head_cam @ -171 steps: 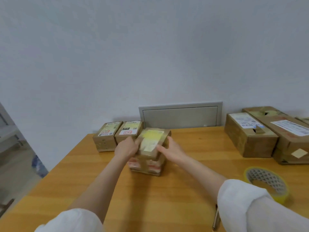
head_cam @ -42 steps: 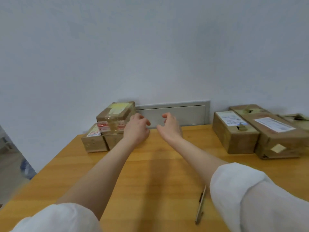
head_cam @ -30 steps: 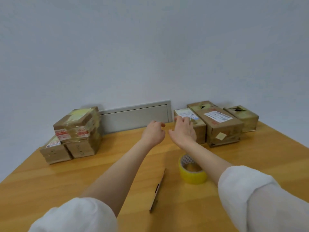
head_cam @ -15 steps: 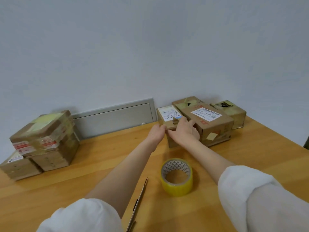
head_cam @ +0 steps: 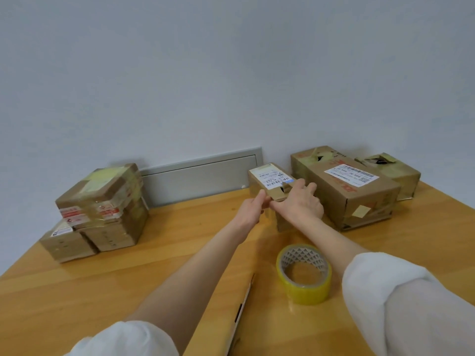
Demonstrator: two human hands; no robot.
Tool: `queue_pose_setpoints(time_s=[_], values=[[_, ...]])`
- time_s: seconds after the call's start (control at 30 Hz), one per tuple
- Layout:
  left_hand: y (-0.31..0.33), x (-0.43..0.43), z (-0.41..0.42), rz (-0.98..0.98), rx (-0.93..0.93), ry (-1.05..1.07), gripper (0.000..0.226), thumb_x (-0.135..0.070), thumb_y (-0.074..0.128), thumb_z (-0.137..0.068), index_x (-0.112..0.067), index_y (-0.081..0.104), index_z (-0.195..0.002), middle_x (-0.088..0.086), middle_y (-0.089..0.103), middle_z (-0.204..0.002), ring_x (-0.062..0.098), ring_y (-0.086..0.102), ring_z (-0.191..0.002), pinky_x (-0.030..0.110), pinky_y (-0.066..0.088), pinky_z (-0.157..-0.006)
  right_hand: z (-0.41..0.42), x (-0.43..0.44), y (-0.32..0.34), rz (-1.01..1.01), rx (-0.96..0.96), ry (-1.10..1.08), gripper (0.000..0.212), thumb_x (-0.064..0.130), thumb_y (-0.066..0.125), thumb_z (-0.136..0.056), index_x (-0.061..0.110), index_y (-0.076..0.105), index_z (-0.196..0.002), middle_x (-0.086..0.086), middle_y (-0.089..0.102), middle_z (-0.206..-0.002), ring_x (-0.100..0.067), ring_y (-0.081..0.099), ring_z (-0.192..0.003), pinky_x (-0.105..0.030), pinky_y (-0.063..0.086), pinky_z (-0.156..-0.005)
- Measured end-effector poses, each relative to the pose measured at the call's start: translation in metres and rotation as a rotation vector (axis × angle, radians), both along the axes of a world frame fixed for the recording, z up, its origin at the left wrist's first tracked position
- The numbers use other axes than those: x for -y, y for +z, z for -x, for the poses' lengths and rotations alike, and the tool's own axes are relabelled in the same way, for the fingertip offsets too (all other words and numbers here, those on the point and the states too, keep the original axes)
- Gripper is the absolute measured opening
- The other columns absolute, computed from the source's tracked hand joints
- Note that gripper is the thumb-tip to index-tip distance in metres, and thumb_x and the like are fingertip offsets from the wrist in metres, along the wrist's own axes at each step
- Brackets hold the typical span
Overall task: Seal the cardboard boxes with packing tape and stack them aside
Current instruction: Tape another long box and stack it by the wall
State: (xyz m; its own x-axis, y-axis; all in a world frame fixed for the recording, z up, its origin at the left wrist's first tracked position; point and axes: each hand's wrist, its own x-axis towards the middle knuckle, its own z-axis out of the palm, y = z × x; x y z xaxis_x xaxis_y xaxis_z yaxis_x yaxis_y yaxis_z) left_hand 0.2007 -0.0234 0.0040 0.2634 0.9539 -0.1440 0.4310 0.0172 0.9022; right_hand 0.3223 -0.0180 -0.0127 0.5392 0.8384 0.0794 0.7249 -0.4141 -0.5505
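A narrow cardboard box (head_cam: 267,177) with a white label lies at the back of the table, its near flap loose. My left hand (head_cam: 250,210) grips its near left corner. My right hand (head_cam: 299,202) lies over its near right end, fingers curled round the top edge. To its right sit a bigger labelled box (head_cam: 352,191) and a small torn-top box (head_cam: 393,173). A roll of yellow packing tape (head_cam: 304,273) stands on the table just under my right forearm. At the left, a taped box (head_cam: 102,194) sits stacked on two low boxes (head_cam: 84,240).
A thin pen-like cutter (head_cam: 243,307) lies on the wooden table (head_cam: 102,291) between my forearms. A grey wall panel (head_cam: 200,176) runs behind the table. The table's left edge slants close to the stacked boxes.
My hands left the stacked box at the left, swung right across the table and took hold of the narrow labelled box. The view turned right with them.
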Motion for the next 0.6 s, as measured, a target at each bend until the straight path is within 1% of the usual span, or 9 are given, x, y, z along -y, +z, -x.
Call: queue_pose_setpoints(time_s=[0.1, 0.17, 0.2, 0.27, 0.33, 0.4, 0.47, 0.53, 0.6], values=[[0.003, 0.005, 0.029, -0.294, -0.156, 0.093, 0.031, -0.018, 0.048, -0.096, -0.012, 0.063, -0.122, 0.005, 0.064, -0.123, 0.020, 0.055, -0.118, 0.031, 0.041, -0.101, 0.017, 0.007, 0.005, 0.012, -0.065, 0.127, 0.094, 0.062, 0.073, -0.066, 0.015, 0.031, -0.135, -0.011, 0.038, -0.132, -0.034, 0.054, -0.113, -0.033, 0.038, -0.069], [0.007, 0.014, 0.058, -0.522, -0.266, 0.150, 0.039, -0.005, 0.053, -0.088, -0.011, 0.058, -0.126, 0.006, 0.061, -0.125, 0.019, 0.053, -0.119, 0.026, 0.037, -0.101, 0.037, 0.014, 0.008, 0.002, -0.124, 0.229, 0.090, 0.056, 0.074, -0.064, 0.016, 0.035, -0.135, -0.009, 0.039, -0.131, -0.032, 0.051, -0.117, -0.035, 0.041, -0.081], [0.010, 0.020, 0.075, -0.613, -0.322, 0.167, 0.043, -0.005, 0.055, -0.085, -0.011, 0.056, -0.128, 0.005, 0.058, -0.127, 0.019, 0.050, -0.121, 0.025, 0.035, -0.101, 0.048, 0.019, 0.010, -0.016, -0.154, 0.290, 0.089, 0.053, 0.074, -0.062, 0.016, 0.037, -0.135, -0.008, 0.040, -0.131, -0.030, 0.050, -0.118, -0.036, 0.042, -0.087], [0.017, 0.033, 0.109, -0.738, -0.421, 0.178, 0.052, -0.014, 0.062, -0.081, -0.014, 0.050, -0.132, 0.004, 0.053, -0.131, 0.019, 0.045, -0.125, 0.025, 0.033, -0.101, 0.072, 0.030, 0.016, -0.070, -0.215, 0.423, 0.087, 0.048, 0.077, -0.060, 0.019, 0.040, -0.134, -0.004, 0.042, -0.129, -0.025, 0.049, -0.118, -0.035, 0.044, -0.095], [0.024, 0.047, 0.145, -0.782, -0.543, 0.135, 0.068, -0.029, 0.070, -0.078, -0.015, 0.043, -0.139, 0.003, 0.049, -0.137, 0.019, 0.041, -0.129, 0.031, 0.034, -0.106, 0.093, 0.043, 0.023, -0.121, -0.248, 0.552, 0.085, 0.042, 0.079, -0.060, 0.020, 0.042, -0.133, -0.002, 0.043, -0.128, -0.019, 0.048, -0.117, -0.033, 0.042, -0.098], [0.028, 0.064, 0.178, -0.769, -0.682, 0.078, 0.086, -0.044, 0.074, -0.074, -0.017, 0.034, -0.145, 0.002, 0.040, -0.146, 0.020, 0.034, -0.136, 0.038, 0.029, -0.113, 0.111, 0.058, 0.027, -0.133, -0.245, 0.682, 0.084, 0.036, 0.082, -0.060, 0.020, 0.043, -0.133, 0.000, 0.042, -0.128, -0.015, 0.047, -0.116, -0.029, 0.041, -0.098], [0.029, 0.082, 0.204, -0.730, -0.782, 0.051, 0.099, -0.055, 0.073, -0.071, -0.021, 0.024, -0.150, -0.001, 0.029, -0.154, 0.018, 0.020, -0.144, 0.040, 0.019, -0.118, 0.126, 0.074, 0.028, -0.119, -0.216, 0.802, 0.084, 0.030, 0.082, -0.061, 0.018, 0.042, -0.134, 0.002, 0.039, -0.130, -0.012, 0.045, -0.115, -0.024, 0.039, -0.096], [0.026, 0.097, 0.223, -0.674, -0.881, 0.003, 0.107, -0.063, 0.069, -0.070, -0.023, 0.015, -0.153, -0.003, 0.018, -0.159, 0.015, 0.007, -0.147, 0.040, 0.009, -0.119, 0.136, 0.088, 0.026, -0.087, -0.173, 0.902, 0.086, 0.027, 0.083, -0.062, 0.017, 0.040, -0.137, 0.002, 0.037, -0.131, -0.011, 0.043, -0.114, -0.020, 0.035, -0.094], [0.020, 0.108, 0.235, -0.598, -0.991, -0.070, 0.111, -0.070, 0.064, -0.069, -0.025, 0.007, -0.154, -0.004, 0.009, -0.161, 0.015, -0.001, -0.148, 0.044, 0.004, -0.120, 0.142, 0.099, 0.023, -0.058, -0.175, 0.972, 0.086, 0.024, 0.083, -0.064, 0.017, 0.039, -0.138, 0.002, 0.038, -0.131, -0.009, 0.040, -0.112, -0.020, 0.034, -0.095]])
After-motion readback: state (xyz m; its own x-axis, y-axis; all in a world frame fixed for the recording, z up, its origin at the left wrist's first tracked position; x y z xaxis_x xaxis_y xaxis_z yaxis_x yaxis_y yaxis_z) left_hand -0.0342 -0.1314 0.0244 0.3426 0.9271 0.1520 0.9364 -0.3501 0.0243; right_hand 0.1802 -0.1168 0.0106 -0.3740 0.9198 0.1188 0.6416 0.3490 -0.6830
